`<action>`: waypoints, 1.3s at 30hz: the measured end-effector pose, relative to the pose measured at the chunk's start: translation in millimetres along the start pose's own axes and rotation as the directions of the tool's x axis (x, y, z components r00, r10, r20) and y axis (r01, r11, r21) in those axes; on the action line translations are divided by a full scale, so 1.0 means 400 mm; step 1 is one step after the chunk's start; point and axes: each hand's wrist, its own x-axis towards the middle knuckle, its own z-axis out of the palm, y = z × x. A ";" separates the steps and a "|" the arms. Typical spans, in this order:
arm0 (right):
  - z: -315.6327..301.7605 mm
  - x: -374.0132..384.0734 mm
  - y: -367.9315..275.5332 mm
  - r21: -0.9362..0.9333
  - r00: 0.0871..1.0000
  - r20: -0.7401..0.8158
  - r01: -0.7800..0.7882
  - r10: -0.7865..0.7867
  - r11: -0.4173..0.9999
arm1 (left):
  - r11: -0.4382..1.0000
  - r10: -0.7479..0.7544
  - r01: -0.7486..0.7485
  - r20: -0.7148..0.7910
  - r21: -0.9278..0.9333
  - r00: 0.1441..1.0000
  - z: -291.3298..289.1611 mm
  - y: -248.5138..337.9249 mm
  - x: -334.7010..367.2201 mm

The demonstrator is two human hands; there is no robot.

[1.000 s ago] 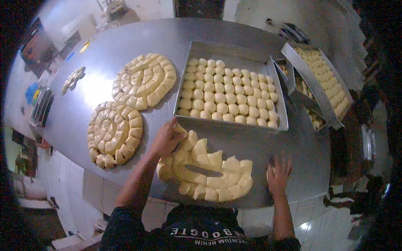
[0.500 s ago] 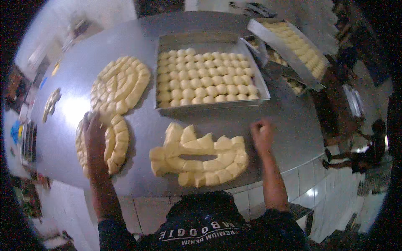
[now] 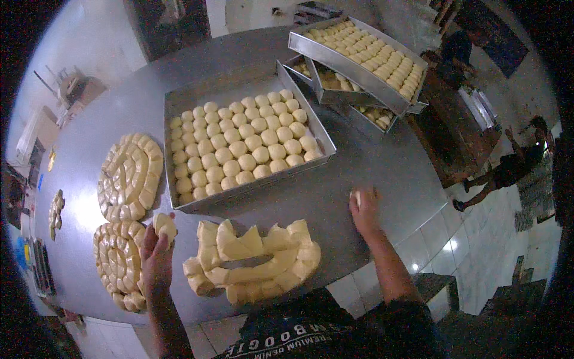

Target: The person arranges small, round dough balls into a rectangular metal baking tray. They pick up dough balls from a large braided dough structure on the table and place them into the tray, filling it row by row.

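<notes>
While the left hand (image 3: pixel 156 261) pinches a dough piece (image 3: pixel 165 227), right hand (image 3: pixel 366 215) curled around a pale lump (image 3: pixel 358 198)

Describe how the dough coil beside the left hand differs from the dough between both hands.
The dough coil is rounded; the middle dough is ragged-edged. The dough coil looks glossy and closely packed; the middle dough looks duller, with an open gap. Both are pale and lie on the table.

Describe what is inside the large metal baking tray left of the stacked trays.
Rows of round dough balls sit inside the baking tray, with bare metal showing along its far side. The tray floor beneath them is covered and cannot be seen.
</notes>
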 end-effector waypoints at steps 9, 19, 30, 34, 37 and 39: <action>-0.108 0.060 -0.011 0.425 0.849 0.472 -0.456 0.238 0.782 | 0.985 0.066 -0.129 -0.452 -0.111 0.890 -0.050 -0.057 0.020; 0.303 0.819 -0.479 0.806 0.905 -0.345 0.149 0.249 0.572 | 0.997 0.034 -0.006 -0.338 0.083 0.941 0.045 -0.018 -0.090; 0.048 0.287 -0.646 0.902 0.635 0.223 0.153 -0.739 0.403 | 0.971 -0.221 0.199 -0.176 -0.135 0.959 0.063 -0.076 -0.117; -0.007 0.071 -0.489 0.797 0.568 0.603 -0.406 -0.560 0.446 | 0.895 -0.445 0.398 0.402 0.200 0.800 0.196 -0.024 -0.113; -0.065 -0.059 -0.271 0.619 0.755 0.653 -0.578 0.061 0.532 | 0.874 -0.118 -0.045 0.301 0.485 0.946 0.074 -0.068 -0.127; -0.129 -0.128 -0.180 0.566 0.883 0.460 -0.371 0.092 0.736 | 0.727 0.198 -0.145 -0.004 0.671 0.980 -0.048 -0.094 -0.124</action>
